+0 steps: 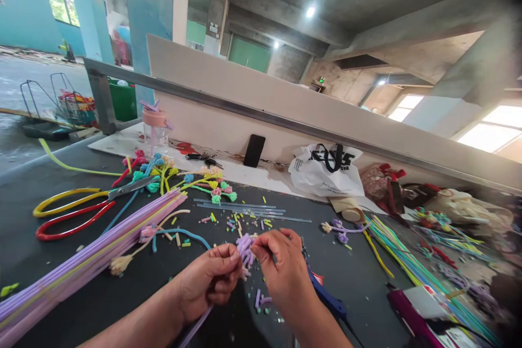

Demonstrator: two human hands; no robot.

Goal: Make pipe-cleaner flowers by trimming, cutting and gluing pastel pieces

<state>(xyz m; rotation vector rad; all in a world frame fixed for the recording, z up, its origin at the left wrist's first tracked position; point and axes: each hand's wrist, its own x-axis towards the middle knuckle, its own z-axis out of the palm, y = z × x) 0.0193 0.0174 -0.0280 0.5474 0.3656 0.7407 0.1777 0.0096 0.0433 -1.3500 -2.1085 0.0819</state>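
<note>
A light purple flower made of short cord-like pieces (pixel 245 249) is between my hands, with its long purple stem (pixel 198 327) running down below. My left hand (pixel 210 280) is closed, its thumb and forefinger pinching the flower's base. From the other side, my right hand (pixel 281 263) pinches at the petals with thumb and forefinger. A blue glue gun (pixel 328 294) lies right of my right hand, partly hidden by it. Small cut purple pieces (pixel 261 299) are scattered beneath the hands. A finished purple flower (pixel 341 230) lies farther right.
Large scissors with yellow and red handles (pixel 77 212) lie left, beside a long bundle of purple strands (pixel 93 253). Behind are colourful flowers (pixel 163 171), a cup (pixel 155 130), a phone (pixel 254 150) and a white bag (pixel 324 171). More strands (pixel 420 266) lie right.
</note>
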